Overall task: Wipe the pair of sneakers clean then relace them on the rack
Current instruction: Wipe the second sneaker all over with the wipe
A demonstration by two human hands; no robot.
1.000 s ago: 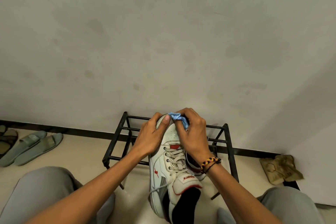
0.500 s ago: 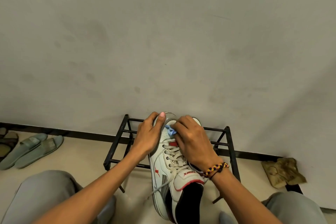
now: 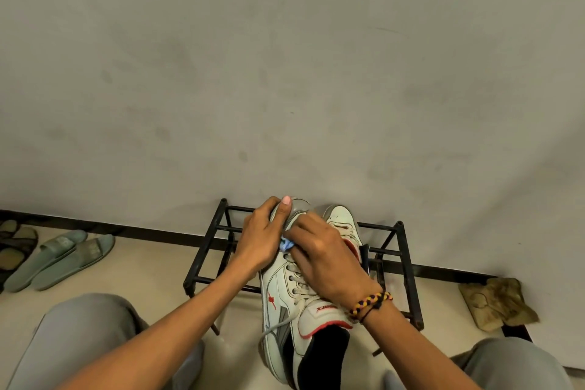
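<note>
We sit facing a black metal shoe rack set against a grey wall, and both white sneakers rest on its top bars. Our left hand curls around the toe of the near sneaker, thumb laid along the toe cap and the other fingers wrapped out of sight round the far side. Our right hand lies over the lace area with its fingers bent down, pinching a blue cloth; only a small crumpled corner of the cloth peeks out between the two hands, so we cannot tell its size or shape. The hand covers most of the laces, and one loose grey lace end trails down the sneaker's side. The second sneaker sits just beside the first, on its right; we see its toe and a strip of red-trimmed collar, the rest hidden behind our right hand and wrist. A braided bracelet circles that wrist. Our grey-trousered knees are cut off at the lower edge. On the floor to the left lie green slides, with a darker pair partly cropped by the frame edge. On the right lies a crumpled tan rag.
</note>
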